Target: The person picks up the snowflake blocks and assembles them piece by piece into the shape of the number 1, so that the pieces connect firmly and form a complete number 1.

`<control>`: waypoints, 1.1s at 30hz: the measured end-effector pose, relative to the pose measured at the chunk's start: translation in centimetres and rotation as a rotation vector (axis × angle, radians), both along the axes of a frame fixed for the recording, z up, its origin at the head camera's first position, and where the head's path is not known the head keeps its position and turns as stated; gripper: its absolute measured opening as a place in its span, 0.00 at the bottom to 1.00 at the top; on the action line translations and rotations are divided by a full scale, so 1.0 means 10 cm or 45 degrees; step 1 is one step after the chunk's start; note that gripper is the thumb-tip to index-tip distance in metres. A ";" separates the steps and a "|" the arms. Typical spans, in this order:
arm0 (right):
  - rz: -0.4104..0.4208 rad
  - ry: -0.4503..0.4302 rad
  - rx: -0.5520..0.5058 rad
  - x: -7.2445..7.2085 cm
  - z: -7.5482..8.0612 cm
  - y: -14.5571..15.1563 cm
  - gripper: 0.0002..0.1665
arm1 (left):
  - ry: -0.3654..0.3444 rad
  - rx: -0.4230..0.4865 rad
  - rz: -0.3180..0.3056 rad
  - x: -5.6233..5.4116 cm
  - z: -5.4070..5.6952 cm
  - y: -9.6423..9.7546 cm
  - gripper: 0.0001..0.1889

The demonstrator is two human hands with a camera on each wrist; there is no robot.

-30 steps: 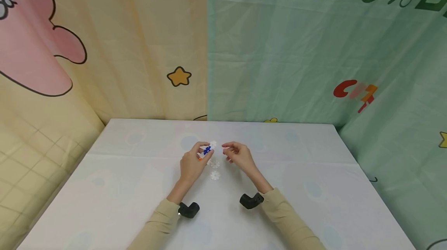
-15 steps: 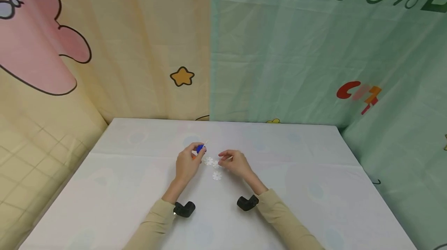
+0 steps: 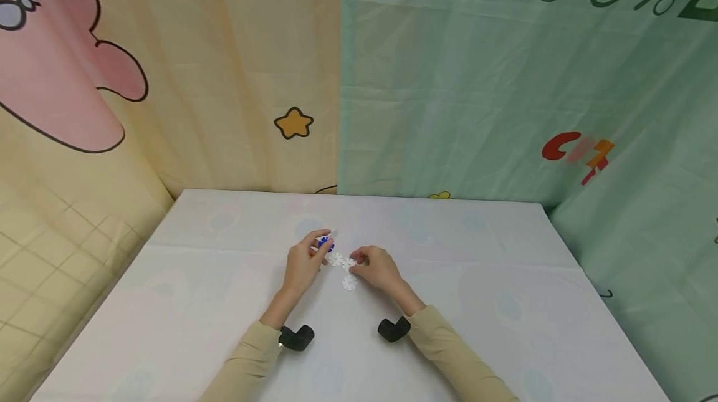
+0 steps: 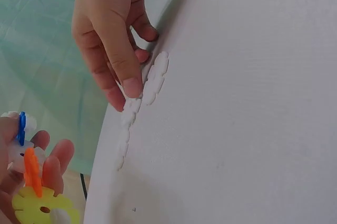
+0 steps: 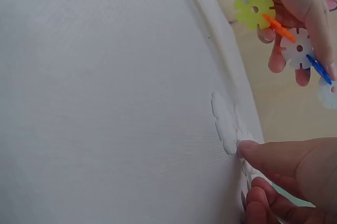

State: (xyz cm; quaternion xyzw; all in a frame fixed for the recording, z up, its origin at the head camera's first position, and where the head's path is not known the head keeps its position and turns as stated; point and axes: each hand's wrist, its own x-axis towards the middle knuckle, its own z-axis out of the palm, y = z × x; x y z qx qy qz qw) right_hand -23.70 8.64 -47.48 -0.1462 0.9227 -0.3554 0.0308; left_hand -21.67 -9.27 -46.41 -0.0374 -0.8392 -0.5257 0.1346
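My left hand (image 3: 300, 266) holds up a chain of interlocked snowflake discs. In the right wrist view it runs from a clear disc through a yellow disc (image 5: 245, 18), an orange disc (image 5: 279, 28), a white disc (image 5: 291, 54) and a blue disc (image 5: 316, 66) to another white disc (image 5: 327, 98). On the table, a few loose white snowflake discs (image 3: 335, 259) lie close together. My right hand (image 3: 382, 269) is low beside them, thumb and fingertips pinching the edge of one. The nearest white disc (image 3: 349, 283) lies just in front of that hand.
The white cloth-covered table (image 3: 477, 327) spreads around both hands. Printed curtains (image 3: 247, 78) hang behind it and at both sides. A black wrist camera (image 3: 297, 338) sits at the left cuff, and another black camera (image 3: 394, 330) at the right.
My left hand has drawn back slightly left with the chain, which has turned. The right hand has come down and in to the white discs on the table, and its fingers have closed at one.
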 end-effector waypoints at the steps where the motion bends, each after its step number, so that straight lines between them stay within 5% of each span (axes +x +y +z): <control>1: -0.001 0.003 0.000 0.00 0.00 0.00 0.13 | -0.005 0.005 -0.004 0.00 0.00 0.01 0.14; 12: -0.039 0.038 -0.260 -0.07 -0.04 0.09 0.10 | -0.024 -0.003 -0.012 0.01 -0.02 0.09 0.11; 20: -0.125 0.095 -0.563 -0.10 0.12 0.13 0.10 | 0.017 -0.050 -0.034 0.02 -0.03 0.14 0.09; 33: -0.210 0.071 -0.728 -0.06 0.28 0.13 0.11 | 0.103 -0.107 -0.079 0.05 -0.02 0.22 0.05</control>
